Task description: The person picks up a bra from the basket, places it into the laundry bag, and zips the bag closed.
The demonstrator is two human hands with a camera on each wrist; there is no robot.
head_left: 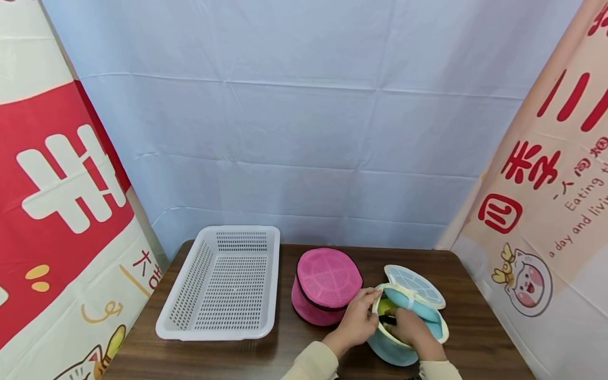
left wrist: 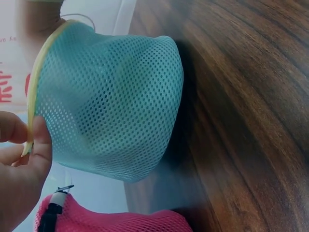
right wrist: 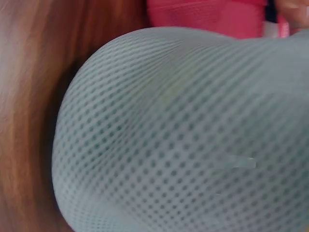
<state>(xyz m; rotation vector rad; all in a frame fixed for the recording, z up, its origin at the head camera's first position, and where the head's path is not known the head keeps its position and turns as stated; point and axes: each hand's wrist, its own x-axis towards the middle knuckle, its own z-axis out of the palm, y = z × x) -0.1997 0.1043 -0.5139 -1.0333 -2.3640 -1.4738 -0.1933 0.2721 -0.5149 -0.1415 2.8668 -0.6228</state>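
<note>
On the right of the table stands a light-blue mesh laundry bag (head_left: 394, 351) with cream edging, its lid (head_left: 413, 285) folded back. My left hand (head_left: 356, 319) pinches the cream rim between thumb and fingers, as the left wrist view shows at the bag's edge (left wrist: 33, 104). Inside the bag is my right hand (head_left: 410, 327), reaching down through the opening. A black item (head_left: 387, 320) shows by its fingers, and something yellow-green (head_left: 387, 305) lies in the bag. Its fingertips are hidden, and I cannot tell whether they grip anything. Mesh wall (right wrist: 169, 145) fills the right wrist view.
A pink mesh laundry bag (head_left: 328, 279) with black edging stands just left of the blue one, lid over its top. Further left is a white perforated plastic basket (head_left: 275, 285). Light-blue cloth (head_left: 304, 132) hangs behind the brown wooden table (head_left: 285, 348), with printed cloths on both sides.
</note>
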